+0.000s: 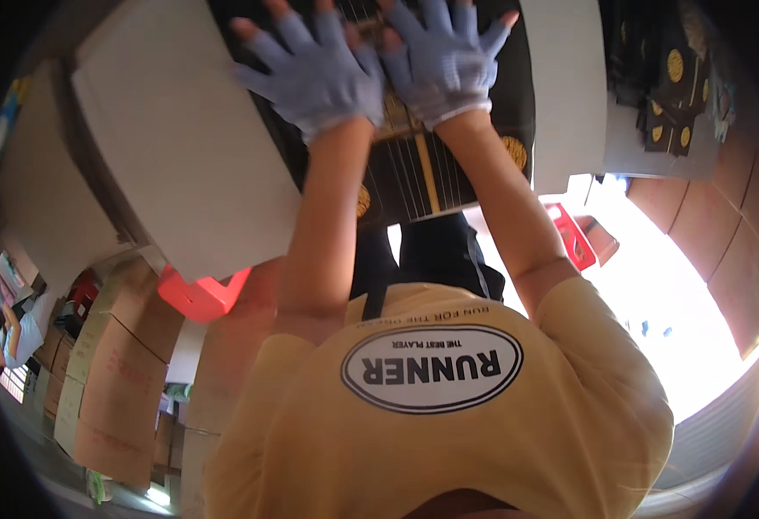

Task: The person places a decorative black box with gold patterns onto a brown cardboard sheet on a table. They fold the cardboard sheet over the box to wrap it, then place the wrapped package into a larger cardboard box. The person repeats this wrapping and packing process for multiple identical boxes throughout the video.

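Observation:
Both hands wear pale blue-grey gloves with bare fingertips and lie side by side at the top of the view. My left hand (317, 73) is spread with its palm down on a large black sheet (388, 195) printed with gold. My right hand (445, 65) rests on the same sheet, fingers fanned out, just right of the left. Thin pale lines and a gold stripe (430, 173) run down the sheet toward me. Gold round motifs show near its sides, the right one (514, 153) beside my wrist. The sheet's far part runs out of view.
A white tabletop (172, 130) carries the sheet. More black-and-gold pieces (669, 121) lie at the far right. Red plastic stools (202, 294) stand below the table's edge. Cardboard boxes (124, 389) are stacked at left. Another person (25, 333) is at the far left.

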`<action>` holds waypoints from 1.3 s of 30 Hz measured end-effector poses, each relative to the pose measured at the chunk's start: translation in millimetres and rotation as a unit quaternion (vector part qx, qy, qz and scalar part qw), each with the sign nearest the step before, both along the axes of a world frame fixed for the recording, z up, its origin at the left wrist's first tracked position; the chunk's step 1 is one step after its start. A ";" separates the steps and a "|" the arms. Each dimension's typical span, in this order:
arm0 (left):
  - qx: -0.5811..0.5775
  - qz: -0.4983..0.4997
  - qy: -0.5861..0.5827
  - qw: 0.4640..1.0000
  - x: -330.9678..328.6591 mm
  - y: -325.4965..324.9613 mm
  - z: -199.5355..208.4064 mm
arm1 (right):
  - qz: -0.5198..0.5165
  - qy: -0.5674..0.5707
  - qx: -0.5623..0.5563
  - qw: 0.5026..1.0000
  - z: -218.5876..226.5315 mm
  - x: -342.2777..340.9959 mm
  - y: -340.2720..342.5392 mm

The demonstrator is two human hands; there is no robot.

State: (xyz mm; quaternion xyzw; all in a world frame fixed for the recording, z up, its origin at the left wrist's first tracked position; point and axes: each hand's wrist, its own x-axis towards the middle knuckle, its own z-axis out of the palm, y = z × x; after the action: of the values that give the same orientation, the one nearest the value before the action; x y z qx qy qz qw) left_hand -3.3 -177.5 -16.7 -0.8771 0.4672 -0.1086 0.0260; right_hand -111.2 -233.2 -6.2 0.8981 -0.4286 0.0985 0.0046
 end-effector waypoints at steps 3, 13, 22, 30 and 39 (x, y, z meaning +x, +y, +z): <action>-0.078 -0.083 0.131 0.985 -21.8 14.9 -8.7 | -0.009 -0.036 0.016 0.999 -7.0 -1.2 -4.9; -0.084 -0.109 0.186 0.973 -31.7 26.9 -7.9 | -0.017 -0.032 0.010 0.999 -8.6 0.0 -4.7; -0.061 -0.084 0.203 0.974 -40.3 19.5 -1.6 | 0.020 0.062 0.015 0.998 6.5 -0.3 -14.2; -0.094 -0.031 0.254 0.962 -52.7 17.2 -5.4 | 0.181 0.241 0.158 0.940 76.4 164.3 -86.9; -0.152 -0.023 0.261 0.953 -55.7 16.6 -10.8 | 0.454 0.069 0.237 0.856 5.7 219.6 19.7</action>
State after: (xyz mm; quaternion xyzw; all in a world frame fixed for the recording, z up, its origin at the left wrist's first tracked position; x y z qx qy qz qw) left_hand -59.0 -160.9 -27.4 -0.8575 0.4556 0.0538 -0.2331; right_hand 108.4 -213.5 -0.5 0.9713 0.0177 -0.0771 -0.2243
